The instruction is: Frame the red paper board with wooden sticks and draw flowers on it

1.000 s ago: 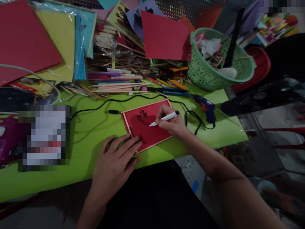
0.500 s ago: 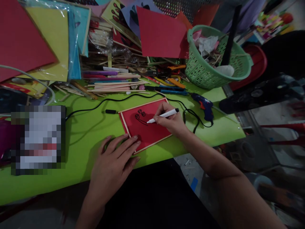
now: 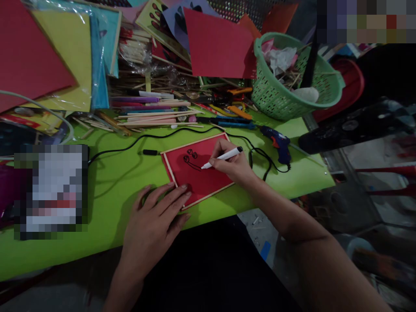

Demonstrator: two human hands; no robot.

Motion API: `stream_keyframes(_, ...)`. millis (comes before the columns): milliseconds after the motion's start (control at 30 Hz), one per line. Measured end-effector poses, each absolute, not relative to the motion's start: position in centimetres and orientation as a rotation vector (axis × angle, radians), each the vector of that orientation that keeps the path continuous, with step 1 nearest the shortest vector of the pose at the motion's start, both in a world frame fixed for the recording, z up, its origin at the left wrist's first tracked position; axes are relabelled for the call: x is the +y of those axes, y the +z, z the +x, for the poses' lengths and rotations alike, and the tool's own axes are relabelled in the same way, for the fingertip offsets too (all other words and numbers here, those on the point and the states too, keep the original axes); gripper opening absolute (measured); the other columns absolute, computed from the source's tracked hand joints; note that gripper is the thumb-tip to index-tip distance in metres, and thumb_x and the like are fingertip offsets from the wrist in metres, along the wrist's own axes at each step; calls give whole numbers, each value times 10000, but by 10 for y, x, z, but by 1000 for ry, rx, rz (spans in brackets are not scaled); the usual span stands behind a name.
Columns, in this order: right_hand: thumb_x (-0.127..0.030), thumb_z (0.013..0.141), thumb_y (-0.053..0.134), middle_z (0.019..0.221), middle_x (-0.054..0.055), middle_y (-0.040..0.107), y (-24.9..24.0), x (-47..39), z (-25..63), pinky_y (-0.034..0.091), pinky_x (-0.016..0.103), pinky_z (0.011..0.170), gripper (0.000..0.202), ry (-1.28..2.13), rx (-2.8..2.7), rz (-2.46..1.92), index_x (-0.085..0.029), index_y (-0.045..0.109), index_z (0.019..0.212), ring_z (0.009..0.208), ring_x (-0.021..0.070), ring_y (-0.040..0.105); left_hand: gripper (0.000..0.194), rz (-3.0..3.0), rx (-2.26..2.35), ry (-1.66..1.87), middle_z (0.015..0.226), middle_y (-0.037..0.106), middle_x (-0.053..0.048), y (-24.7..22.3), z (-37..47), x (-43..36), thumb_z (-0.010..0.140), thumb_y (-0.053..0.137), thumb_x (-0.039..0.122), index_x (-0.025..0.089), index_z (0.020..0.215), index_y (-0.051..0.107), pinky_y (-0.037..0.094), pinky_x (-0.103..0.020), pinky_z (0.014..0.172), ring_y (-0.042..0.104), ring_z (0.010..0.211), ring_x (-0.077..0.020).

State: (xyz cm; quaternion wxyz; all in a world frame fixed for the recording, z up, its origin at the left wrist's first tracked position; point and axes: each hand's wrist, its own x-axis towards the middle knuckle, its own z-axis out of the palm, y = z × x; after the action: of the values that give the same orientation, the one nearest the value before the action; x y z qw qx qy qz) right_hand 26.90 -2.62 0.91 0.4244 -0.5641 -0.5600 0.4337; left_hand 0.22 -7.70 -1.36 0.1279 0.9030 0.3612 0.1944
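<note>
Between the fingers of my right hand [image 3: 232,162] is a white marker [image 3: 222,157], its tip at the red card [image 3: 204,184]. Thin wooden sticks edge this card. Small black round shapes and curved lines are drawn on its upper left part. My left hand [image 3: 159,212] lies flat with fingers spread, its fingertips on the card's lower left corner. A black marker cap [image 3: 151,152] lies just left of the card.
A blue glue gun [image 3: 277,145] with a black cord lies to the right. Behind are several wooden sticks [image 3: 159,118], pens, a green basket [image 3: 292,102] of scraps and coloured sheets [image 3: 221,47]. A blurred-out device sits at left on the green table [image 3: 110,186].
The marker tip has shifted very slightly along the drawn line, and the pen's back end sits a little lower. My left hand has stayed in place.
</note>
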Motion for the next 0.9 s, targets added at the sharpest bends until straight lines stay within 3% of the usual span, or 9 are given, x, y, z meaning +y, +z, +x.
stream_keyframes(567,-232,723,682,647,-33,503,13,-26,268,328,306,572,151,1100,-1397,-1434,-233,533,698,602,130,415,477,2626,1053,546,1447,667,-7,-13,1,-77,990,624,301,320,1463,557,370,-554,1127,595,1327,-290)
stream_keyframes(900,-464,828,780,871,12,671,10,-21,275,439,279,597,294,1138,-1229,-1299,-231,670,969,723,142,594,439,2624,1055,546,1447,667,-5,-13,2,-77,996,613,302,318,1434,586,351,-547,1146,605,1306,-288)
